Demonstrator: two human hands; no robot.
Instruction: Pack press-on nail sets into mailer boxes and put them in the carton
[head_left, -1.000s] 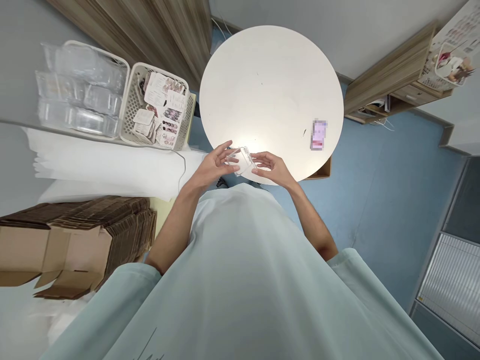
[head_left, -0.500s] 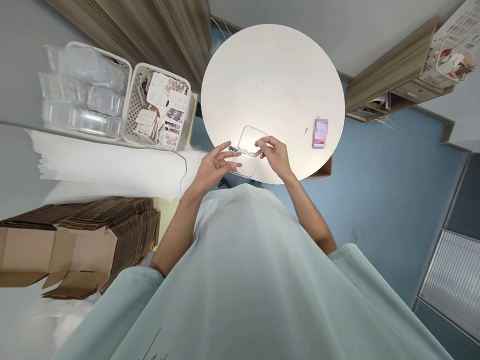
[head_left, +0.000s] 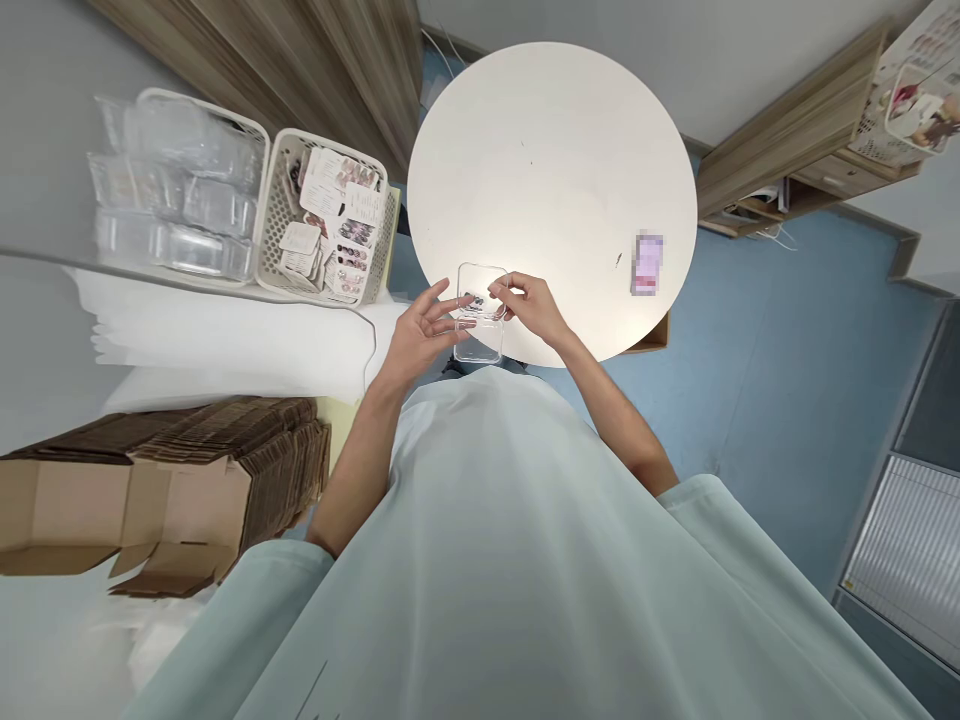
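at the far left, brown cardboard boxes [head_left: 262, 470] stand stacked, one opened out. beyond them are white sheets [head_left: 225, 350], then a white basket [head_left: 262, 200] piled with clear plastic packs [head_left: 180, 190], and just beside that a second basket [head_left: 274, 225] of printed cards [head_left: 322, 185]. next comes the left hand [head_left: 416, 335], its fingers spread wide and overlapping the left side of a clear case [head_left: 484, 318] — whether they carry its weight, i cannot tell. the case is open, one half over the round white table [head_left: 555, 150], the other reaching across the table's near edge, toward the pale green shirt [head_left: 480, 500]. small dark bits [head_left: 474, 300] show at the first half (inside or beneath the clear plastic, i cannot tell). at its right side is the right hand [head_left: 529, 305], thumb and forefinger narrow together; what they grip, if anything, is too small to make out. farther right, a blurred purple thing [head_left: 646, 265] lies on the table, well apart from the hands, and beyond it is a wooden cabinet [head_left: 810, 150].
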